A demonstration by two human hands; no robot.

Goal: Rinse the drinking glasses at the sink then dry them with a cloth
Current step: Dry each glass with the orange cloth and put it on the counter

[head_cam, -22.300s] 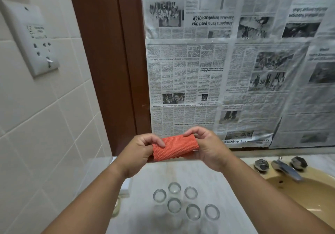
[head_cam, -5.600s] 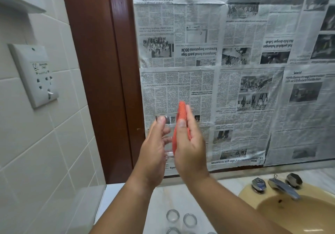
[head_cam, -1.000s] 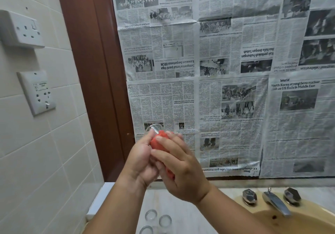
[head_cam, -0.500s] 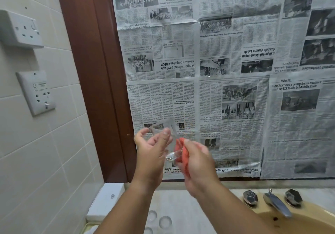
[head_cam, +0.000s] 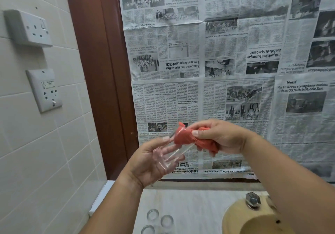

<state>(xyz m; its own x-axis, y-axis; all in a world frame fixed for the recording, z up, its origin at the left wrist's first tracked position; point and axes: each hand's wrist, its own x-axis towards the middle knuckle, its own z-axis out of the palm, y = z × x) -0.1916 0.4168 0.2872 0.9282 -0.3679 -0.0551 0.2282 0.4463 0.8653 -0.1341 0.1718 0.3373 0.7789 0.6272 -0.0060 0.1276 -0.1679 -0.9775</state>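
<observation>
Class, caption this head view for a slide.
Left hand holds a glass; right hand stuffs orange cloth inside it.

Above counter (head_cam: 190, 203), cloth (head_cam: 204, 143) in glass (head_cam: 181, 151); spare glasses (head_cam: 159, 219) left of sink (head_cam: 253, 223).

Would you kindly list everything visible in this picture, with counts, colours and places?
held glass: one, clear, tilted, centre frame
cloth: one, orange-red, pushed into the held glass's mouth
counter glasses: at least three, clear, upright, bottom edge
sink: one, beige, lower right
tap handle: one, chrome, on the sink's back rim
newspaper: several sheets, grey, covering the surface behind the sink
sockets: two, white, on the tiled wall, left
left hand: holds the held glass
right hand: grips the cloth
</observation>
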